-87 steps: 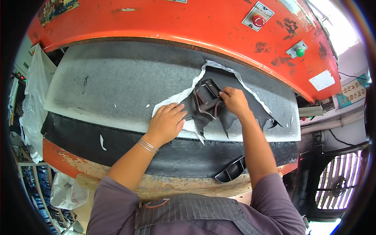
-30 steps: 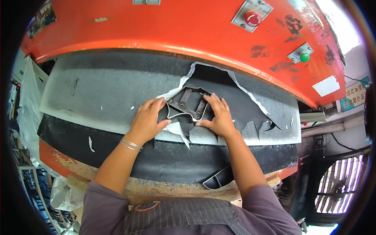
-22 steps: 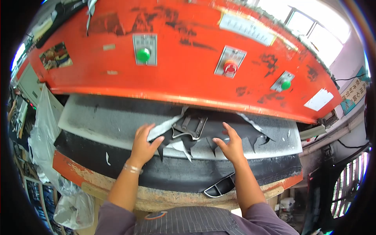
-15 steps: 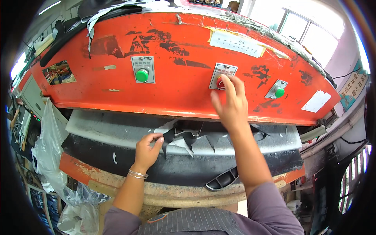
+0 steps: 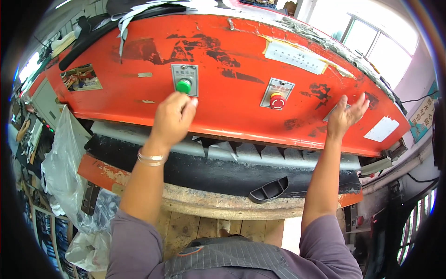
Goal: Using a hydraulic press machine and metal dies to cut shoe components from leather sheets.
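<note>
The orange press (image 5: 223, 116) stretched before me, above the pale pad (image 5: 269, 161). My right hand (image 5: 342, 121) had its fingers spread open before it; my left hand's (image 5: 171, 118) fingers were curled closed by the green button (image 5: 183, 86).

Left hand (image 5: 173, 116): located left of and slightly lower than the red button (image 5: 277, 101); fingers curled inward, thumb on the side toward the button. Left forearm (image 5: 143, 186): bare, rising obliquely from the button's lower left. Right hand (image 5: 343, 118): right of and slightly lower than the button; fingers raised and parted. Right forearm (image 5: 324, 179): bare, near vertical, lower right of the button. Wrists: both below the button's level, well apart.
</note>
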The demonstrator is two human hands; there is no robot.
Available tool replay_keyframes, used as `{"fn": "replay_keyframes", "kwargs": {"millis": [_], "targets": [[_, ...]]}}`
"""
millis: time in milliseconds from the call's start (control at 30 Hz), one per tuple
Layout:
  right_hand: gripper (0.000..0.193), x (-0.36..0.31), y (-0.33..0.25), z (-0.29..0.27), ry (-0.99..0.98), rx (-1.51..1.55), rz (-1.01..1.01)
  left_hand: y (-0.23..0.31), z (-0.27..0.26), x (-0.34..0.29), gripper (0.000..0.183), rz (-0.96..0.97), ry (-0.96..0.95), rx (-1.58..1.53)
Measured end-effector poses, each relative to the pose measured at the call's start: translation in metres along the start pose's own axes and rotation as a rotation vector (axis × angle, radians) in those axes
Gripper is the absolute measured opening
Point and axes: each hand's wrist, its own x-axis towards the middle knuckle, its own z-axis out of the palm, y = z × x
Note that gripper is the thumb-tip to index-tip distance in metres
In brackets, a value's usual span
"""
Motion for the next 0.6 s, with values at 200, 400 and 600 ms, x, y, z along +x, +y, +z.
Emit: {"fn": "replay_keyframes", "kwargs": {"millis": [200,400,600], "targets": [[0.046,-0.148,-0.065,-0.099,-0.914,0.418,-0.221,0.035,0.01,-0.169,0.019,-0.291,-0.482,-0.106],[0.049,-0.197,-0.142,-0.213,-1.464,0.544,-0.419,0.12,-0.006,-0.247,0.035,-0.245,-0.521,0.043],[0.052,-0.225,-0.149,-0.253,-1.406,0.286,-0.487,0.151,-0.017,-0.285,0.05,-0.159,-0.454,0.152]]}}
